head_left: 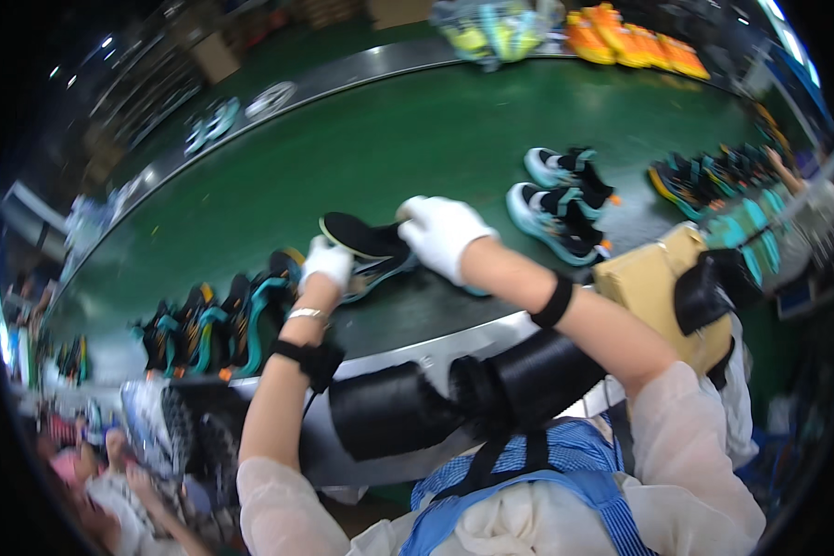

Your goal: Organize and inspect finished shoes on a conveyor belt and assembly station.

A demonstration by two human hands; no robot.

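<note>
My left hand (327, 263), in a white glove, is closed at the side of a dark shoe (372, 278) with a grey and teal sole edge. Over that shoe tilts a black insole (354, 233) with a pale rim. The insole's other end lies at the curled fingers of my right hand (443, 236), gloved in white too. That glove hides part of the shoe and the exact grip. To the right, a pair of black, white and teal sneakers, one near (554, 222) and one farther (565, 169), rests on the green belt (417, 125).
Several black and teal shoes (241, 320) line the belt at left, and more dark shoes (713, 176) sit at right. Orange shoes (630, 42) and a plastic-wrapped bundle (491, 32) stand at the far edge. Black rolls (389, 408) lie before me. Other people work nearby.
</note>
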